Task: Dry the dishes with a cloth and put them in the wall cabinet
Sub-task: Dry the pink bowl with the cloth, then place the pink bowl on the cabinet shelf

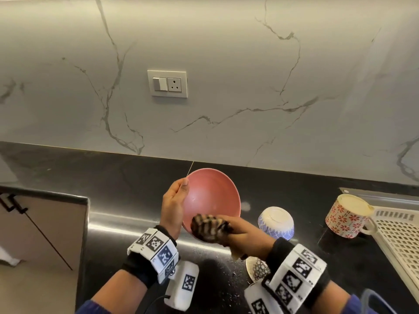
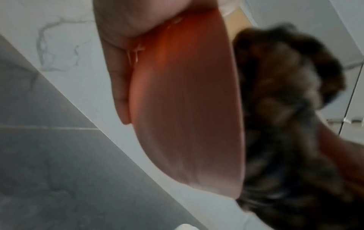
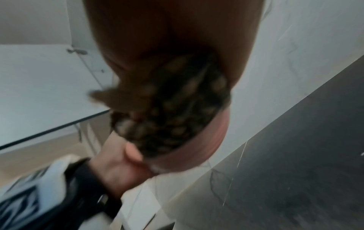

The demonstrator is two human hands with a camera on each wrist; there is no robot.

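Black surface (image 1: 127, 196) below marbled wall: left hand (image 1: 173, 205) grips the tilted pink bowl (image 1: 213, 196) above it; right hand (image 1: 247, 236) clenches a checked cloth (image 1: 209, 227) against the bowl's near rim.

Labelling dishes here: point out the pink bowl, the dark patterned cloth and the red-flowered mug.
pink bowl (image 1: 212, 196), head view, inner surface.
dark patterned cloth (image 1: 209, 227), head view, bunched middle.
red-flowered mug (image 1: 342, 219), head view, side wall.

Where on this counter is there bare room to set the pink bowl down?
Bare dark counter lies left of the pink bowl, between the backsplash and the open cabinet door. Right is crowded: blue bowl, floral mug, white rack.
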